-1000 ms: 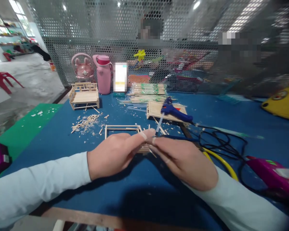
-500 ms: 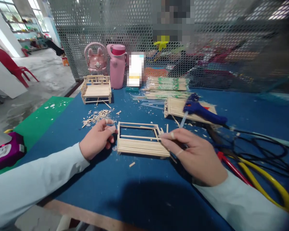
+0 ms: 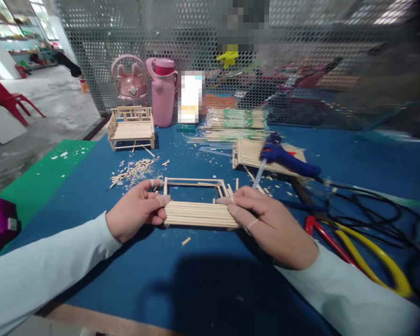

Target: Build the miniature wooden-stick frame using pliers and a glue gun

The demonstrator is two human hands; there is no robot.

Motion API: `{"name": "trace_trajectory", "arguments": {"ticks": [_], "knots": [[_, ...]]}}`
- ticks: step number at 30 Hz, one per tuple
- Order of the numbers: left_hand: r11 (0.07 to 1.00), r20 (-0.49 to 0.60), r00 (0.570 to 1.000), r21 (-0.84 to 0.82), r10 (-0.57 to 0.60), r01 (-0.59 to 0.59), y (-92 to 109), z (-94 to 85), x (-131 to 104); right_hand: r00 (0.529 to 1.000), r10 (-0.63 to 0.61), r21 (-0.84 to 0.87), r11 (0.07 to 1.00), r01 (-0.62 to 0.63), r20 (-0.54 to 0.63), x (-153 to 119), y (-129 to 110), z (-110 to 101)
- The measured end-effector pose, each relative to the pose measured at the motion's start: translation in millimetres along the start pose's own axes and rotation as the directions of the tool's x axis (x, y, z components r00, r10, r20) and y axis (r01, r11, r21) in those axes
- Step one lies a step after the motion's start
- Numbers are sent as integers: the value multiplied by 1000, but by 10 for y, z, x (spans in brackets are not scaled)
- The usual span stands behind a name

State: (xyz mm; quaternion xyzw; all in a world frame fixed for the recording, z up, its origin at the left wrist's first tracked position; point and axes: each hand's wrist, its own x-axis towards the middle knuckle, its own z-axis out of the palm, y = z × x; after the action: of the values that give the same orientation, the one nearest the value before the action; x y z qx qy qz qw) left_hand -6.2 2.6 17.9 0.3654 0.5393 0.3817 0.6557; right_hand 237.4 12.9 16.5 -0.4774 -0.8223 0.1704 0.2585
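A small wooden stick frame (image 3: pixel 199 214) lies on the blue table between my hands. Its near part is covered by sticks set side by side, while the far part shows an open gap bordered by thin rails. My left hand (image 3: pixel 135 212) pinches the frame's left end, thumb on the sticks' ends. At the right end, my right hand (image 3: pixel 266 226) is closed, with thumb and forefinger pressed on the uppermost stick and the frame. White wrappings cover some fingertips. The underside of the frame and the curled right fingers are hidden.
Stick offcuts (image 3: pixel 136 170) lie beyond my left hand. A finished-looking miniature bench (image 3: pixel 133 130) and pink bottle (image 3: pixel 163 95) stand behind. A blue glue gun (image 3: pixel 290 161) rests on a slatted piece (image 3: pixel 250 154). Red-and-yellow-handled pliers (image 3: pixel 371 256) and black cable (image 3: pixel 378 210) lie right.
The single stick that lay across the gap now sits against the other sticks. My left hand has closed on the frame's left end. The whole view has shifted slightly.
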Motion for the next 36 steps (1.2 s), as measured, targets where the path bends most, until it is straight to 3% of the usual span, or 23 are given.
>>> {"name": "trace_trajectory", "arguments": {"ticks": [3,8,13,18,27,31,36], "knots": [[1000,10,1000,20,24,-24,-10,-5,-2,1000,-9,54,998,8,17,-93,10,-84],[998,37,999,42,38,-40,-39,-34,17,997,21,65,998,-16,-78,-204,74,-109],[999,37,999,42,14,-15,-46,-31,16,999,-35,16,999,35,5,-196,122,-48],[999,40,998,27,46,-47,-45,-10,19,991,-133,-80,988,133,3,-203,146,-30],[993,-52,995,-88,-89,84,72,31,7,992,-112,-133,986,103,-57,-228,179,41],[991,1,994,-81,-111,110,75,-7,27,986,-165,-93,982,163,-18,-216,200,29],[996,58,995,-32,-84,86,34,-46,33,1000,-10,67,998,8,29,-207,116,-14]]}}
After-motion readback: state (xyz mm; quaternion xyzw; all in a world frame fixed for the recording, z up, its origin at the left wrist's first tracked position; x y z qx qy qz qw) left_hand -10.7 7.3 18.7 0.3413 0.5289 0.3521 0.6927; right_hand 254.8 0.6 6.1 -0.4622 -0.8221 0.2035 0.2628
